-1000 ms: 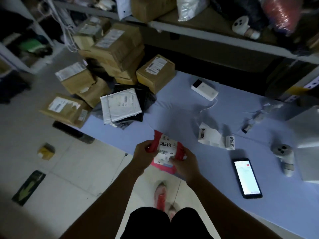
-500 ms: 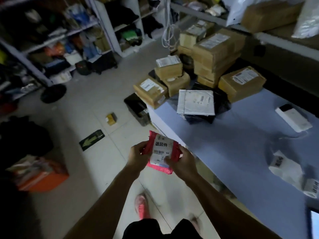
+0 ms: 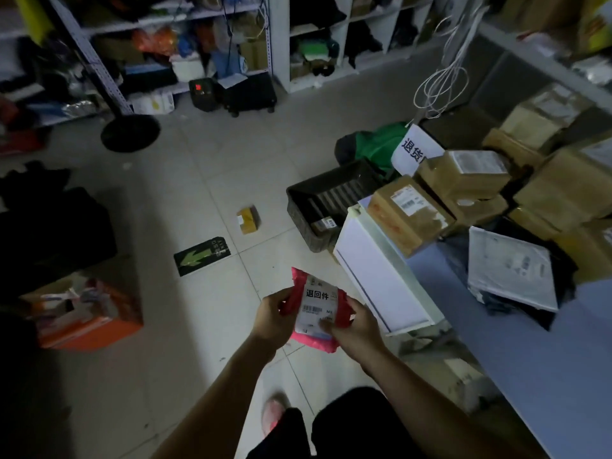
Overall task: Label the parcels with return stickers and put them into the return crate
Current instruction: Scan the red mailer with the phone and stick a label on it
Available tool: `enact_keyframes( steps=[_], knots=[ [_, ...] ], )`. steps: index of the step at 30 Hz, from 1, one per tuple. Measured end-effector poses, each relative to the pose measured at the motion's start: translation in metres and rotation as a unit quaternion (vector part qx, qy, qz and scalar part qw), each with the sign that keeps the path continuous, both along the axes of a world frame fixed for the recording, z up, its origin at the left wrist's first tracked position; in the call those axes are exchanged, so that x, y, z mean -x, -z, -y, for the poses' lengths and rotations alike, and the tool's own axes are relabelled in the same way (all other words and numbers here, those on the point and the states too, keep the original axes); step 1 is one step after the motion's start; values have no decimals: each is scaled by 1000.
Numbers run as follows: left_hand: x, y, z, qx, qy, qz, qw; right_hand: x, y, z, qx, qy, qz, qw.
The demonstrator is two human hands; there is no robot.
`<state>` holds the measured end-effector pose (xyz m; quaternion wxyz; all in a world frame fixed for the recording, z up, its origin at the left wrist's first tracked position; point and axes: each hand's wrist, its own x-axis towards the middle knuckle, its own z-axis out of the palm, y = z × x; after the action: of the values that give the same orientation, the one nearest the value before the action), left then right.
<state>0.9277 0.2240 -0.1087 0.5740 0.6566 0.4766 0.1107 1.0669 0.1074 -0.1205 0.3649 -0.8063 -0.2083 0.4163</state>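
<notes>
A small pink parcel [image 3: 341,314] with a white return sticker [image 3: 317,304] on its face is held over the floor in both hands. My left hand [image 3: 273,318] grips its left edge and my right hand [image 3: 356,327] grips its right edge, thumb on the label. A dark plastic crate [image 3: 318,197] stands on the floor beyond, against the table's end, with a small box inside and a white sign behind it. Cardboard parcels [image 3: 409,213] are piled on the blue table [image 3: 530,359].
A white mailer [image 3: 513,268] lies on dark bags on the table. On the floor lie a small yellow box [image 3: 248,219], a green arrow sign [image 3: 202,256], an orange box [image 3: 89,313] and a fan base [image 3: 130,132]. Shelving lines the back wall.
My view has swung left from the table to the floor and the crate. Both hands keep holding the pink parcel, which has come off the table edge.
</notes>
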Motion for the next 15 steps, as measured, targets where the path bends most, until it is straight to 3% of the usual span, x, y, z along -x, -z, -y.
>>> enact_keyframes(
  steps=[10, 15],
  knots=[
    [-88, 35, -200, 21, 53, -30, 998, -79, 53, -190, -2, 28, -12, 1000],
    [-167, 50, -306, 38, 68, -62, 995, -132, 89, -285, -8, 105, -58, 993]
  ],
)
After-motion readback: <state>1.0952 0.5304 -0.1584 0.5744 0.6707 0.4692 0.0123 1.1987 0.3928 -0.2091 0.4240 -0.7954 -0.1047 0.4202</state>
